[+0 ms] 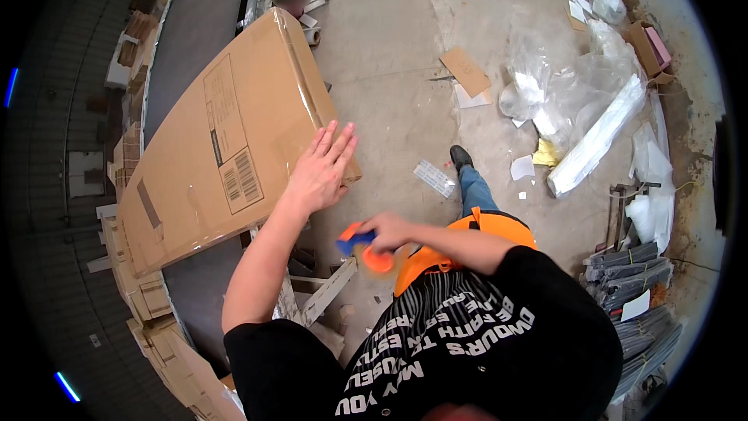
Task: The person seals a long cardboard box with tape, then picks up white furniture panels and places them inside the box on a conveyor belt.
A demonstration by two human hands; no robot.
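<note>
A big flat cardboard box (183, 148) with a printed label lies tilted on a dark work surface at my left. My left hand (318, 175) rests on the box's near right edge, fingers stretched out over its taped side. In front of my waist my right hand (389, 231) is closed round the handle of a blue and orange tape dispenser (354, 240), slightly blurred. The dispenser is apart from the box, to its right and below it.
The dark work surface (199, 23) runs along the left on a white frame (329, 294). Stacked cartons (160, 296) stand beyond it. Plastic wrap (565, 82), cardboard scraps (466, 70) and paper litter the floor at right. Bundled grey strips (627, 277) lie at lower right.
</note>
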